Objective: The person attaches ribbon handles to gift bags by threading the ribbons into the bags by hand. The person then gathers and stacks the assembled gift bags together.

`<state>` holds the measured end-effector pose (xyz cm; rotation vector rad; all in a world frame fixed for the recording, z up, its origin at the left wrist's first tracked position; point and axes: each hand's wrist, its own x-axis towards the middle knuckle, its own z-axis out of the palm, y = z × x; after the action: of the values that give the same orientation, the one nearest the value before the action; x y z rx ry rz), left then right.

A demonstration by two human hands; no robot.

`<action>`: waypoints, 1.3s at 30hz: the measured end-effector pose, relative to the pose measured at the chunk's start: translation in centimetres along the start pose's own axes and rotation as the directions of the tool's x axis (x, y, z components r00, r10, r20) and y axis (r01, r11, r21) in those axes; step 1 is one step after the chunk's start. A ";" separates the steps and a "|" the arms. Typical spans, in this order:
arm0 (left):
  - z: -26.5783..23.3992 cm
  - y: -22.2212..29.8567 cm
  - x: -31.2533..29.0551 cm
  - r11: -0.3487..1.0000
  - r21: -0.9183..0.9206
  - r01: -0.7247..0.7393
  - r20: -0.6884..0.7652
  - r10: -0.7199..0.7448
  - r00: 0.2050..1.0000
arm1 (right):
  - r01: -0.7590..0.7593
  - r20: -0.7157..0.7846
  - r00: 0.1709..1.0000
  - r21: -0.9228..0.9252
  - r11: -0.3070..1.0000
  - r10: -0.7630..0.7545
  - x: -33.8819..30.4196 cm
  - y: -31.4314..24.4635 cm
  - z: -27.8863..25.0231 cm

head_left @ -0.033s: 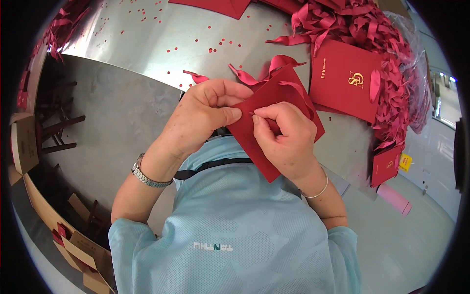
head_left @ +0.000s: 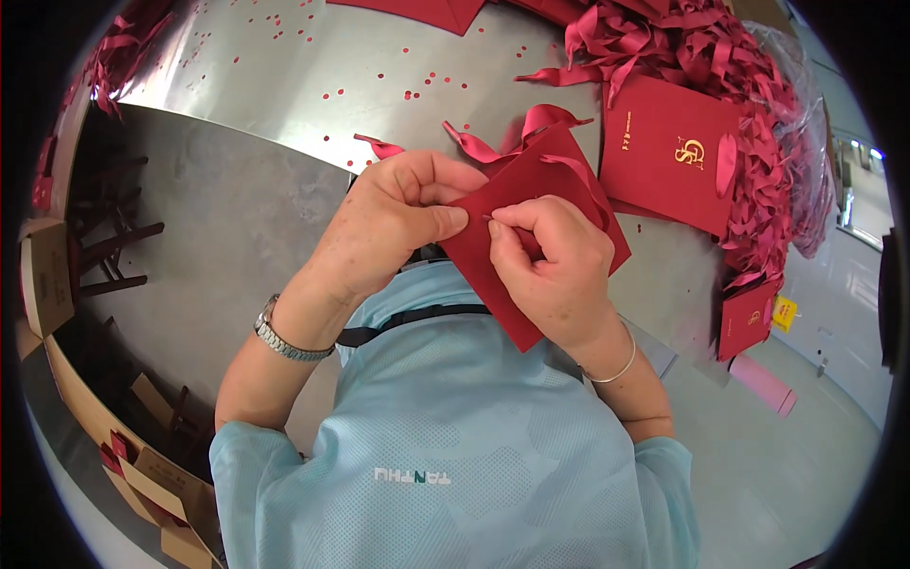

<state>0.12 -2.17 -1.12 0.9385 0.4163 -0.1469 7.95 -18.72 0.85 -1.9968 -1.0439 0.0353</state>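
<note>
A dark red paper gift bag (head_left: 479,275) is held up at a slant in front of my waist. My left hand (head_left: 398,213) is closed on its upper left edge, the thumb flat on the near face and the fingers behind it. With thumb and forefinger my right hand (head_left: 559,261) pinches the tip of a red ribbon (head_left: 487,218) at the bag's face, close to the left thumb. Another stretch of satin ribbon (head_left: 573,169) loops over the bag's upper right part. The curled fingers of my right hand hide part of the bag.
Red bags with gold print (head_left: 664,152) lie on the metal table (head_left: 370,123) to the right, beside a heap of red ribbons (head_left: 749,180). Small red paper dots (head_left: 432,76) are scattered about. A pink bottle (head_left: 763,386) is at right; cardboard boxes (head_left: 166,484) and stools (head_left: 118,237) are at left.
</note>
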 end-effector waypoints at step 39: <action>0.5 3.2 0.0 0.800 0.587 -0.121 0.289 -0.068 0.955 | 0.049 0.143 0.989 -0.153 0.987 -0.028 -0.2 -1.3 -2.7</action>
<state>1.19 -0.72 1.59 1.5282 0.0623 -0.4077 7.94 -20.30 3.40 -2.1390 -1.2070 0.0767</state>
